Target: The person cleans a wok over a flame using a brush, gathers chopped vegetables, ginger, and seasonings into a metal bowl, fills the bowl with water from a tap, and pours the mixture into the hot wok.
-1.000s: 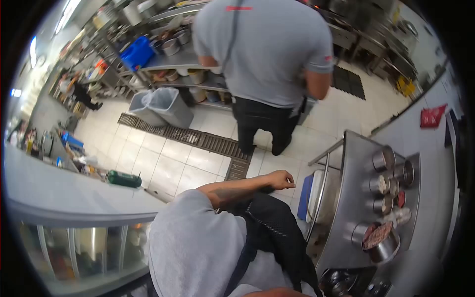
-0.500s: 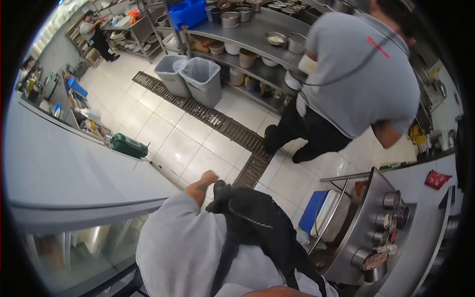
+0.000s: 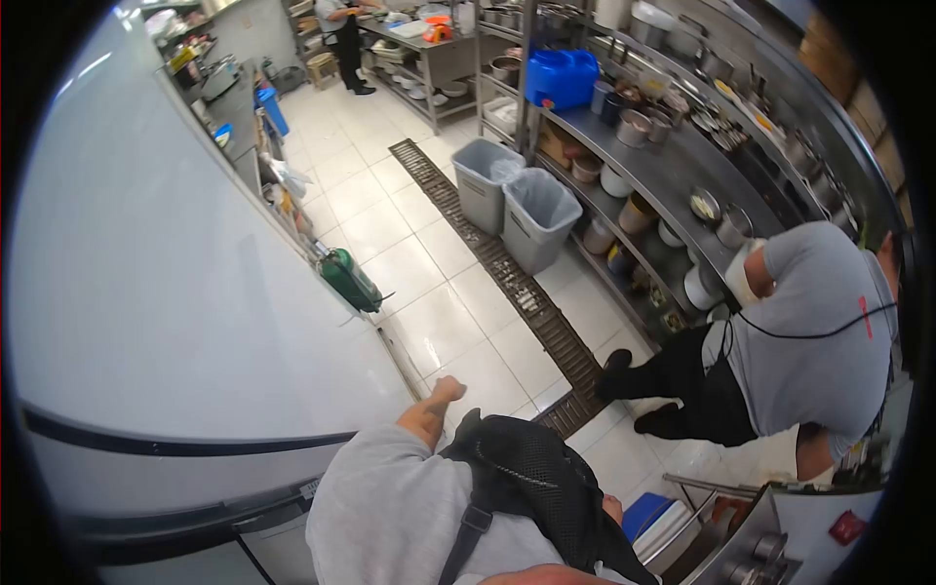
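Note:
My left hand [image 3: 449, 388] hangs low over the tiled floor, beside the white cabinet, with its fingers curled and nothing visible in them. It touches nothing that I can see. A black mesh garment or bag [image 3: 526, 468] covers my front, between my arms. Of my right hand [image 3: 612, 507] only a small patch of skin shows past the black mesh, near a blue and white cooler [image 3: 648, 517]. Its fingers are hidden.
A large white cabinet [image 3: 185, 263] fills the left side, with a green cylinder [image 3: 348, 280] beyond it. Grey bins [image 3: 539, 219] stand by steel shelving [image 3: 673, 185]. A floor drain grate [image 3: 497, 263] runs diagonally. A co-worker [image 3: 809, 331] bends at right; another person [image 3: 343, 39] stands far back.
The view has swung right to left, bringing the white cabinet and shelving further in. The near co-worker now appears further right and bent over. My left hand has drawn back from in front of me.

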Tool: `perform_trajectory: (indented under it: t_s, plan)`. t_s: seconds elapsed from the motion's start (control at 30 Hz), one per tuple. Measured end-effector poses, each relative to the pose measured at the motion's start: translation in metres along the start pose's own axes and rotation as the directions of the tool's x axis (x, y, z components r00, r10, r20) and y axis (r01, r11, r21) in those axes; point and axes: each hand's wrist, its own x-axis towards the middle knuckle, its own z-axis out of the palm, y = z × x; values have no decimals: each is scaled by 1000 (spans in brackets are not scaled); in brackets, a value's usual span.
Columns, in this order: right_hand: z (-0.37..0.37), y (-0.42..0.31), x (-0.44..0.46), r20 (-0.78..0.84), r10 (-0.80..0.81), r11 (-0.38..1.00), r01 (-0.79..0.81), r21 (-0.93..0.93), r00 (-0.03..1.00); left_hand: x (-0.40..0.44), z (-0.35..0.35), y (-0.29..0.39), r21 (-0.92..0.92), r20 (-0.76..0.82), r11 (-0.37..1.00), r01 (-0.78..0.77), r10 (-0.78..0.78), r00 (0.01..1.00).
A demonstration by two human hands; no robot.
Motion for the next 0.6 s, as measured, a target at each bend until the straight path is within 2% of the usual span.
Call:
perform_trajectory:
  t_s: [0.03,0.1,0.17,0.23,0.3,0.37,0.43,0.5,0.57,0.6]
  plan:
    - [2,-14,2,-17,3,998,-2,59,1000,1,-6,10,-16,16,998,-55,56,998]
    - [9,-35,0,-1,-45,999,45,-9,999,6,-12,28,-103,75,993,-55,63,995]
    - [20,-46,7,42,-183,982,184,-34,982,2,-17,44,-122,11,989,-82,84,996]
    - [25,-41,21,81,-156,985,161,-55,984,1,-20,45,-126,-48,985,-117,112,993]
    - [32,5,75,152,-71,998,70,9,986,2,-15,42,-105,-172,978,-182,163,971]
    - [28,15,75,146,-57,997,64,-50,988,-3,-18,29,-152,-151,973,-171,148,977]
    - [22,14,63,127,-51,993,63,-95,991,3,-5,6,-70,-114,992,-104,96,989]
    - [18,13,52,112,-41,992,54,-111,993,-16,-1,-13,-71,-135,997,-17,8,991]
    - [13,14,42,94,-26,994,36,-104,995,-41,-4,-22,-184,14,974,135,-135,991]
    - [11,14,38,84,-18,995,26,-97,996,-42,3,-29,-181,17,975,132,-131,991]
